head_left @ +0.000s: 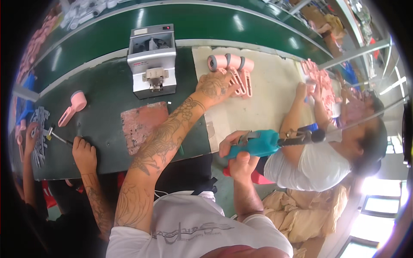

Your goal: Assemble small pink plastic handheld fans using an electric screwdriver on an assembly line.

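Note:
My left hand (217, 84), at the end of a tattooed forearm, reaches over the bench and has its fingers closed on the leftmost pink hair-dryer-shaped housing (218, 62). Two more such housings (246, 64) lie right beside it, with grey-ringed barrels at the back and slotted handles pointing toward me. In front of my chest, my right hand (241, 161) is wrapped round a teal power screwdriver (258, 143). Its dark end extends to the right, where a cord runs off. The tool is held in the air, apart from the housings.
A grey screw feeder (152, 60) stands at the bench's back. A worn reddish mat (144, 124) and a single pink housing (77, 101) lie on the left. A co-worker's hand (84, 152) holds a screwdriver there. Another person (318, 159) sits at right beside piled pink parts (320, 86).

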A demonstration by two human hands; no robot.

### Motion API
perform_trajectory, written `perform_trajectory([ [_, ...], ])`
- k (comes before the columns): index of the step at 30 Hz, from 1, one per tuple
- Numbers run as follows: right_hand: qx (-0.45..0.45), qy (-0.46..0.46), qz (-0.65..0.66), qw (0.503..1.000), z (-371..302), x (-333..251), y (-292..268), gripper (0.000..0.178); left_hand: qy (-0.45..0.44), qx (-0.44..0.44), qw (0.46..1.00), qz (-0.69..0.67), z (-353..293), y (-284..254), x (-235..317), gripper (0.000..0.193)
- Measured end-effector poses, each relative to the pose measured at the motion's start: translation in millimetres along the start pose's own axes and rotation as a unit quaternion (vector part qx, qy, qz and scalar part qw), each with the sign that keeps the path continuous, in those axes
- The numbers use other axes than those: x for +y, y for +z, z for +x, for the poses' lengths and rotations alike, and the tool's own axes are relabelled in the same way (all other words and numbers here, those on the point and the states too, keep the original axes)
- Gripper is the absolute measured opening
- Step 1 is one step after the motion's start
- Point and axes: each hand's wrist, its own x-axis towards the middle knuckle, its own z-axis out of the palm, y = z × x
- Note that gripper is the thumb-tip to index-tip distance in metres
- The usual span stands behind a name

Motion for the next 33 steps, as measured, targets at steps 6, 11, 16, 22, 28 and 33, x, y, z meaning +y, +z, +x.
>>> perform_trajectory([
  [6, -0.010, -0.003, -0.012, 1.000, 9, 2, -4, 0.083, 0.010, 0.037, 0.999, 0.003, 4, 9, -2, 0.059],
  [11, -0.024, -0.001, 0.015, 1.000, 14, 8, 5, 0.079, 0.001, 0.054, 0.998, -0.022, 3, 6, -1, 0.058],
  [16, 0.001, -0.011, 0.006, 1.000, 11, 17, 6, 0.076, -0.043, 0.019, 0.998, 0.049, -35, -30, -13, 0.051],
  [22, 0.013, -0.020, -0.039, 0.999, 20, 12, 14, 0.086, -0.015, 0.149, 0.986, -0.067, -135, -93, -9, 0.036],
  [28, -0.024, -0.001, -0.004, 1.000, 42, 12, 49, 0.087, 0.006, 0.238, 0.969, -0.064, -198, -96, -42, 0.021],
  [33, -0.069, -0.024, 0.020, 0.997, 68, 14, 82, 0.092, -0.017, 0.200, 0.978, -0.058, -222, -88, -65, 0.019],
])
